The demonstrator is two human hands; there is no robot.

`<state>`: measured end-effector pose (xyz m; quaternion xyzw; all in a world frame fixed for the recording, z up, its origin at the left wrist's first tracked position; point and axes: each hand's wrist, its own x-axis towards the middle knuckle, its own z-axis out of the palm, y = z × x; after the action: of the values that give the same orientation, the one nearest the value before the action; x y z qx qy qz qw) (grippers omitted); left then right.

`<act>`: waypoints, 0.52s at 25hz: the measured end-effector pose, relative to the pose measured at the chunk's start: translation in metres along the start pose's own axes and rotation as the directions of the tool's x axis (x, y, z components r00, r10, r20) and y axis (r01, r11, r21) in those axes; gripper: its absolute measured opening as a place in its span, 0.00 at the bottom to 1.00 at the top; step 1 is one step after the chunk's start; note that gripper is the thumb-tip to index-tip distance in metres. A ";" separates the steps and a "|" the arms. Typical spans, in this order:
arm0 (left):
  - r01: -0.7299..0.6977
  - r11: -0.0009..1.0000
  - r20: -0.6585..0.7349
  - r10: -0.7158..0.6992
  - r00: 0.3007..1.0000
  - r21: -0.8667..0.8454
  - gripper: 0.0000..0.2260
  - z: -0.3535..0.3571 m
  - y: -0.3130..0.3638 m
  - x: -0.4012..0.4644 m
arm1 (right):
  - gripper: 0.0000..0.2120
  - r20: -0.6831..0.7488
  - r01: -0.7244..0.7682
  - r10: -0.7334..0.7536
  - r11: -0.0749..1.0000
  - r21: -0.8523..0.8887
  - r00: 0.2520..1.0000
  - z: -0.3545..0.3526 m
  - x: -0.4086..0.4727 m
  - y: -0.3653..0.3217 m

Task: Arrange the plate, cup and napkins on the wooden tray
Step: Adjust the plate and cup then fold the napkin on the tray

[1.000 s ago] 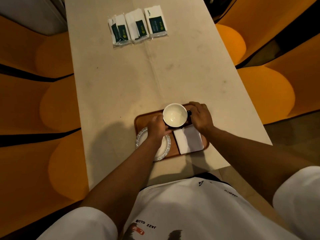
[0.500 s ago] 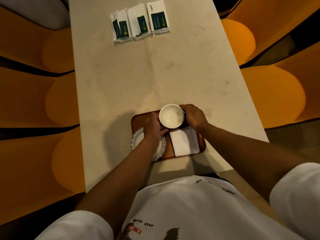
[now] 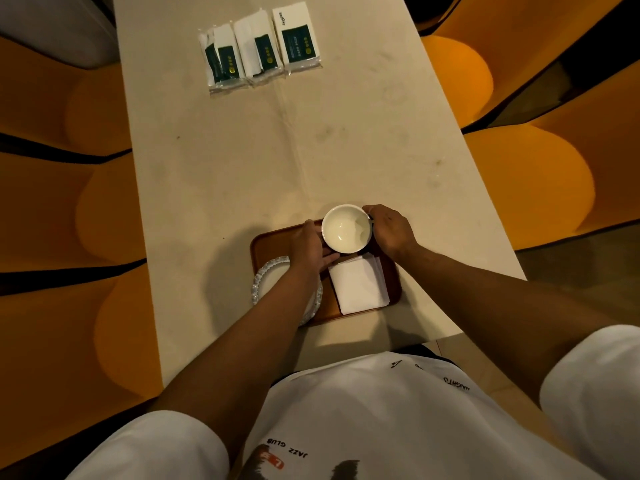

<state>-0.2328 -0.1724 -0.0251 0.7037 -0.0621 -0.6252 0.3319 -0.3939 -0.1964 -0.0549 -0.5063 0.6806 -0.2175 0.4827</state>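
Note:
A brown wooden tray (image 3: pixel 273 242) lies near the table's front edge. A white cup (image 3: pixel 345 229) with a dark outside is at the tray's far side, held between both hands. My left hand (image 3: pixel 309 244) grips its left side and underside; my right hand (image 3: pixel 390 230) holds its right side at the handle. Whether the cup rests on the tray or hovers just above it cannot be told. A small patterned-rim plate (image 3: pixel 268 277) sits on the tray's near left, partly hidden by my left forearm. Folded white napkins (image 3: pixel 360 284) lie on the near right of the tray.
Three wrapped napkin packs (image 3: pixel 258 51) with dark green labels lie in a row at the far end of the long beige table (image 3: pixel 277 150). Orange seat cushions (image 3: pixel 526 181) flank the table on both sides.
The cup, held by both hands, has shifted slightly toward the tray's far edge. The view has tilted a little; plate and napkins stay put.

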 end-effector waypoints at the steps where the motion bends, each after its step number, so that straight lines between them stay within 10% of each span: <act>1: 0.003 1.000 0.012 -0.003 1.000 0.006 0.21 0.004 -0.001 -0.001 | 0.19 -0.013 -0.003 0.003 1.000 -0.008 1.000 -0.003 0.001 0.001; 13: -0.025 0.995 0.047 0.021 0.999 0.092 0.21 0.016 -0.003 0.001 | 0.18 -0.069 -0.037 0.040 0.998 0.045 0.997 -0.013 0.001 0.015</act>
<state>-0.2484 -0.1770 -0.0272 0.7031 -0.1068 -0.6337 0.3045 -0.4127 -0.1942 -0.0618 -0.4746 0.7017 -0.2406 0.4737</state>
